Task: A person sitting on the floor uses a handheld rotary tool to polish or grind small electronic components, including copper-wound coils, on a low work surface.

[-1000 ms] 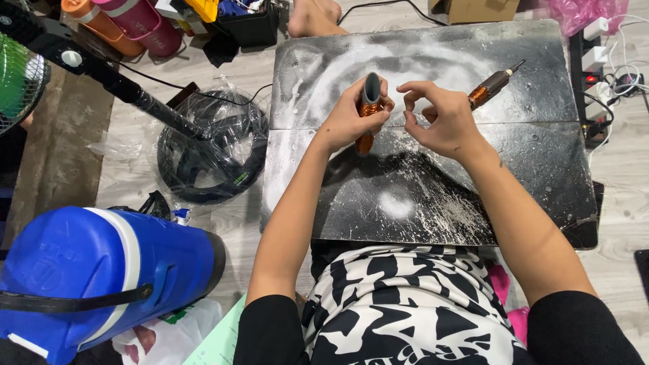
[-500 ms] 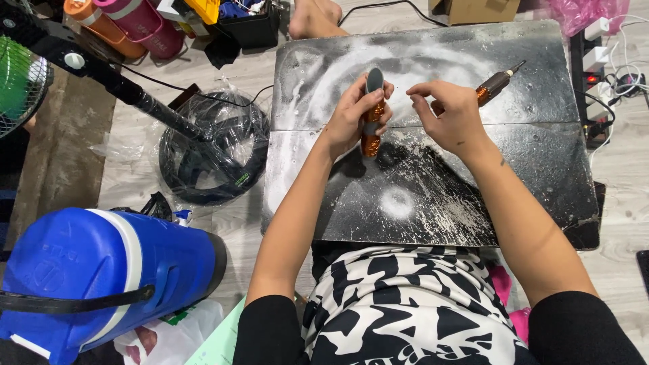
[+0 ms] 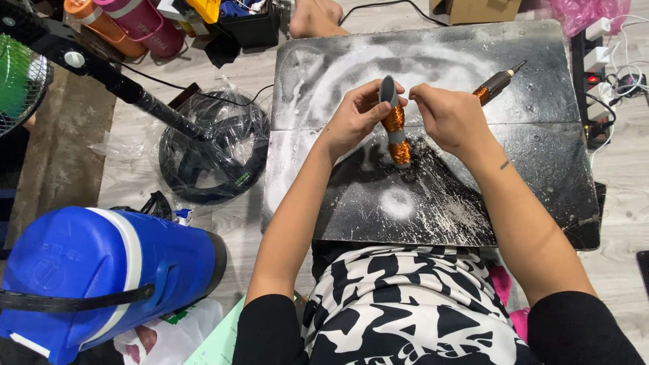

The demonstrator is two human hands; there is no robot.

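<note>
Copper wire, orange and shiny, sits in two wound bands on the grey core (image 3: 394, 125) I've got upright over the worktop (image 3: 541, 196), lower end just abt touching the dusty black board.

Head view: my left hand (image 3: 353, 120) wraps the core from the left, fingers (image 3: 370, 94) closed round its upper part, thumb side against the top band. My right hand (image 3: 451, 118) is pinched shut beside the core's top, fingertips close to the grey tip — likely on a wire end, but it's too fine to see, so can't tell what they hold.

Progress, as I judge it: two bands look wound, w/ bare grey between them and at the top, so winding seems partway, not finished.

Rotary tool (image 3: 497, 83) w/ copper-coloured grip lies on the worktop behind my right hand, untouched. Off to the left on the floor: blue cooler jug (image 3: 101, 270), bagged fan base (image 3: 213, 145).
</note>
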